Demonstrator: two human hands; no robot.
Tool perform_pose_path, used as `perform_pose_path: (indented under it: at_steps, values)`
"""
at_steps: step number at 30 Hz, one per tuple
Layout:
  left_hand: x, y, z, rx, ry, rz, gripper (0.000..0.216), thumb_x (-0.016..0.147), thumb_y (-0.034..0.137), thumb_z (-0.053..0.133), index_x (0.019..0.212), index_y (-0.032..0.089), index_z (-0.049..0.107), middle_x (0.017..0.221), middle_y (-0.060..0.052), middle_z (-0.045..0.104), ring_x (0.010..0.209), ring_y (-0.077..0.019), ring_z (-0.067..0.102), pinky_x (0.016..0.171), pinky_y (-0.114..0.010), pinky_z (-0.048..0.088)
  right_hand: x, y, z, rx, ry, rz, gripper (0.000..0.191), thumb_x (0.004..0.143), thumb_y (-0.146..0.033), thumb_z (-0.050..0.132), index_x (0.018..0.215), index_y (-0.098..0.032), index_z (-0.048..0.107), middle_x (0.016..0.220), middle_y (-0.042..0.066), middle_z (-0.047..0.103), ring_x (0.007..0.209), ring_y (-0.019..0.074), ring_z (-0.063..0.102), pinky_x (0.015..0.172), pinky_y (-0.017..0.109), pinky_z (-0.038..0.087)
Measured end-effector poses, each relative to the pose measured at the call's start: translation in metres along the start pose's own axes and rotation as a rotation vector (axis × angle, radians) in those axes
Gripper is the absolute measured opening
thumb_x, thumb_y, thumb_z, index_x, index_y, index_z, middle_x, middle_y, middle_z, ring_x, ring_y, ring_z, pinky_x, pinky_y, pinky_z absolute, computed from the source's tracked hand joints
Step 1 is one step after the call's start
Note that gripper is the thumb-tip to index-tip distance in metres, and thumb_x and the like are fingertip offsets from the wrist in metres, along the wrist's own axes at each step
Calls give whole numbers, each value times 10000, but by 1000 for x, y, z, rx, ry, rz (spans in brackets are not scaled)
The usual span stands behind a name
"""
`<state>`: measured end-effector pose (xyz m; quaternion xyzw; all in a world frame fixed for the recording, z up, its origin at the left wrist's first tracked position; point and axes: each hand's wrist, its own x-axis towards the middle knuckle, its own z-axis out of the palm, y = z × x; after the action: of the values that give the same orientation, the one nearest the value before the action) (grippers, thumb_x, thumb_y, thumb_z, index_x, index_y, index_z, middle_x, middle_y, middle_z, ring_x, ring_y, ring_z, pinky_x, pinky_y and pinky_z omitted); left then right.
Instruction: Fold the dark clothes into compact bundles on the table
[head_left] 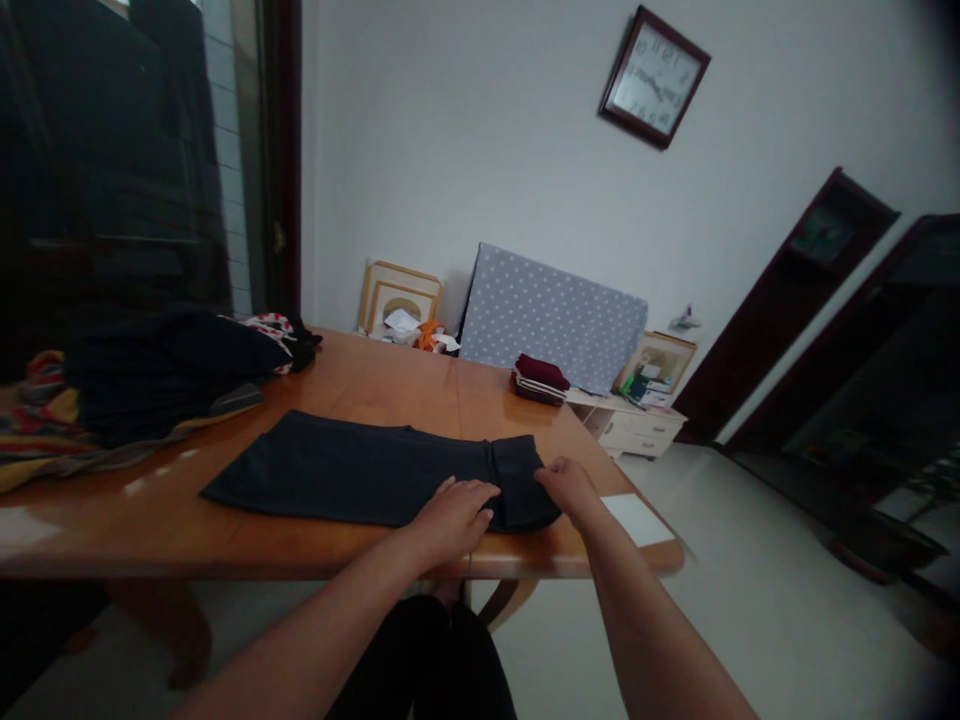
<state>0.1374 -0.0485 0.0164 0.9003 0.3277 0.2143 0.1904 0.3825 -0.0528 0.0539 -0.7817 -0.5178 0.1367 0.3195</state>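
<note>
While pinching the right edge of the garment with the right grip, lays the left grip, loosely spread and palm down, on top near that same end. Stretches dark and flat along the near middle of the counter. Just right of the right grip, at the near right corner, with a white sheet; at the far right, with a folded stack; at the left, with a jumbled pile. Beyond the far edge, with a dotted cover; to its right, with a white cabinet; high on the far wall, with a clock.
</note>
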Motion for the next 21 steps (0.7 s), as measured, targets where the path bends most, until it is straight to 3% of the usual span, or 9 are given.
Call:
perform_pose_path:
  at_steps: [4,9,15,21]
  values:
    - [-8,-1,-3,-3,13,7,409,941,302,436,1332,290,554,1378,-51,591,1304,-242,496,1165,-525,245,-3,-30,-2,-220,57,-89,161,720,-352,613,654,-208,588,654,63,650,627,194,573,552,286,303]
    - [-20,-7,-11,36,55,4,351,935,299,457,1258,295,593,1247,-53,647,1230,-248,543,1146,-525,264,-13,-66,8,-264,57,-140,145,735,-341,619,752,-200,652,737,106,685,704,230,620,612,301,348]
    - [-33,-25,-28,89,127,-54,299,938,323,476,1199,289,618,1174,-54,664,1167,-258,570,1113,-505,303,-27,-100,38,-323,24,-211,144,749,-313,645,828,-194,665,812,108,714,783,238,655,639,295,381]
    - [-48,-39,-42,111,156,-108,234,908,289,503,1077,269,663,1107,-54,685,1126,-265,586,1085,-503,328,-33,-111,70,-284,-84,-286,334,867,-505,569,814,-187,655,771,78,705,692,192,647,594,264,389]
